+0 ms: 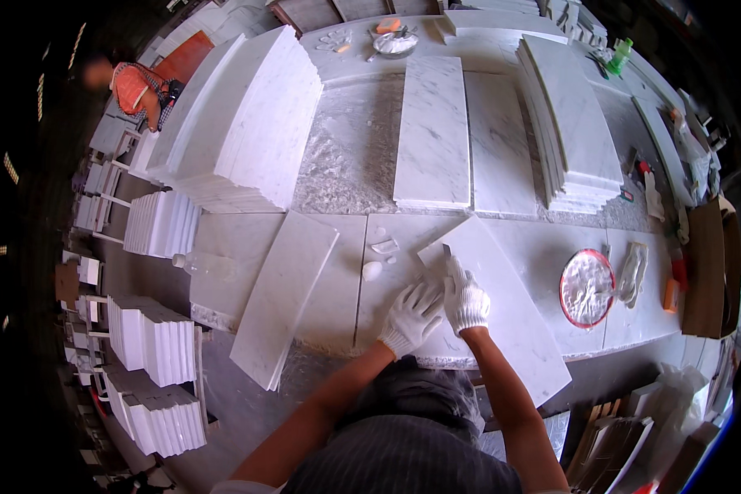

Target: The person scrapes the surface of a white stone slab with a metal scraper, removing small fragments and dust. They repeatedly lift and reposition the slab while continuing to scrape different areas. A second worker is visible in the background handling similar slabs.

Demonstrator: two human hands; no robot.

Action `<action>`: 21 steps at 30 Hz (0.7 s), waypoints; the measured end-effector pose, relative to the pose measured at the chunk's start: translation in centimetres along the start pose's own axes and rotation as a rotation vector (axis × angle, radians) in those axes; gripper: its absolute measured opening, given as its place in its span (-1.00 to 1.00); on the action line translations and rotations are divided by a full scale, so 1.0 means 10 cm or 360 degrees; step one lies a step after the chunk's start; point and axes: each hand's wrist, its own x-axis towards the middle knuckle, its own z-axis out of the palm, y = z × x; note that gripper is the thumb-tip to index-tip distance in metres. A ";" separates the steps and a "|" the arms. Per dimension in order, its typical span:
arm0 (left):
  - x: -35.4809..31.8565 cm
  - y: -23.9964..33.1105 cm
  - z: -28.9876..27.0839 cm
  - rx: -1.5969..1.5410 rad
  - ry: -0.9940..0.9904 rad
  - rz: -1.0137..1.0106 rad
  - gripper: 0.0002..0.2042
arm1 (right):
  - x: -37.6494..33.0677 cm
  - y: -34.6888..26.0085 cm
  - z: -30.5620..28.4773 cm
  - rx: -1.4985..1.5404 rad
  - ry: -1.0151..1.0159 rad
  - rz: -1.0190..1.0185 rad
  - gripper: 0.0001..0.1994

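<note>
A white marble slab with faint grey veins (510,309) lies askew across the near edge of the worktable, its near corner jutting over. My left hand (413,317), in a white knit glove, rests flat with fingers spread on the slab's left edge. In the same kind of glove, my right hand (468,301) is closed round a thin flat tool with a dark edge (447,250); most of it is hidden by the fingers. Left of the tool are a white lump (372,271) and a small pale chip-like piece (384,246).
Another slab (284,300) overhangs the near edge at left. Tall slab stacks (247,123) (568,123) stand at far left and right, two slabs (432,136) between them. A red-rimmed bowl (562,290) of white paste sits at right. A person (136,90) is beyond the left stack.
</note>
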 end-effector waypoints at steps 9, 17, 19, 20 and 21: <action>0.04 -0.04 -0.05 -0.0094 -0.0028 0.0006 -0.66 | 0.28 -0.06 0.18 -0.0060 -0.0070 -0.0021 -0.54; 0.07 -0.05 -0.05 -0.0154 0.0060 0.0047 -0.69 | 0.34 -0.26 0.04 0.0013 -0.0119 0.0051 -0.56; 0.07 -0.06 0.00 -0.0163 0.0073 0.0087 -0.68 | 0.38 -0.14 0.15 -0.0011 -0.0137 -0.0008 -0.56; 0.07 -0.06 -0.02 -0.0135 0.0070 0.0100 -0.67 | 0.42 -0.17 0.15 -0.0017 -0.0149 -0.0051 -0.55; 0.06 -0.06 -0.03 -0.0108 0.0066 0.0113 -0.66 | 0.42 -0.16 0.11 0.0007 -0.0222 -0.0011 -0.54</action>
